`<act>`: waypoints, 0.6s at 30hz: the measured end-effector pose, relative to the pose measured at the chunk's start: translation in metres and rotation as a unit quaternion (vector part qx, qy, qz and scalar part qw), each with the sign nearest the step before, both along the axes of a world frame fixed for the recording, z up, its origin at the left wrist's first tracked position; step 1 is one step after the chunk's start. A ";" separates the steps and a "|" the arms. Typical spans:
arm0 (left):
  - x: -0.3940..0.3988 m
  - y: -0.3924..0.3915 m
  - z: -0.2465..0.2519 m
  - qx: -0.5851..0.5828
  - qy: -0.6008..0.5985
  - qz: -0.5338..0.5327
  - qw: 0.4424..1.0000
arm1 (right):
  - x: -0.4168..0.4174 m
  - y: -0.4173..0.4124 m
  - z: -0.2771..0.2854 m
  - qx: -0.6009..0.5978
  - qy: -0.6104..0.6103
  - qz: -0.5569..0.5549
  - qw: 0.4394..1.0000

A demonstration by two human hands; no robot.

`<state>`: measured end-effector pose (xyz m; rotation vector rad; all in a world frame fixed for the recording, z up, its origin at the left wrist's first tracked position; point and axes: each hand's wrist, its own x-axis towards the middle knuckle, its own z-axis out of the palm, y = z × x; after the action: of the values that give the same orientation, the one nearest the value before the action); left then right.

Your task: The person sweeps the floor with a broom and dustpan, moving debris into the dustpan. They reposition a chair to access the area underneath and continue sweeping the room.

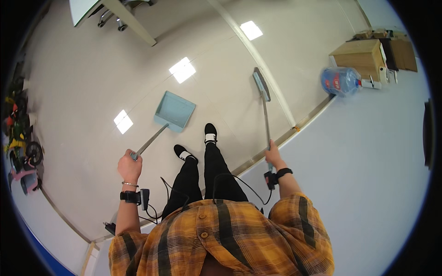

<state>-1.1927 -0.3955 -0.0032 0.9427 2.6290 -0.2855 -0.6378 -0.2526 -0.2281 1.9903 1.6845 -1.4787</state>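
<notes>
My left hand [130, 167] is closed around the top of the handle of a light blue long-handled dustpan [176, 108]. The dustpan's pan rests on the tiled floor in front of my black shoes, and nothing can be made out in it. In my right hand [274, 156] is the handle of a broom [261, 84], gripped near its upper end. Its blue-grey head with dark bristles lies at the floor beside a pale raised strip [255, 58]. Both wrists wear black straps with small devices and cables.
A large blue water bottle [340, 81] in clear plastic lies by a wooden cabinet [357, 51] at the right wall. A table leg [133, 24] and chair casters [121, 27] stand at the upper left. Potted plants and a pink toy scooter [26, 179] line the far left.
</notes>
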 end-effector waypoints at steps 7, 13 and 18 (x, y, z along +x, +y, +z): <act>0.000 -0.012 -0.003 0.016 0.010 -0.001 1.000 | -0.136 -0.029 0.110 -0.227 0.117 -0.092 0.962; 0.001 -0.015 -0.005 0.025 -0.007 0.010 1.000 | -0.158 0.015 0.154 -0.259 0.159 -0.114 0.946; -0.003 -0.010 0.005 0.041 -0.015 -0.006 0.999 | -0.162 0.072 0.083 0.040 0.081 0.179 0.980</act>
<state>-1.1955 -0.4058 0.0013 0.9818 2.6270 -0.1659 -0.7996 -0.1810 -0.1449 1.5250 2.0651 -1.4910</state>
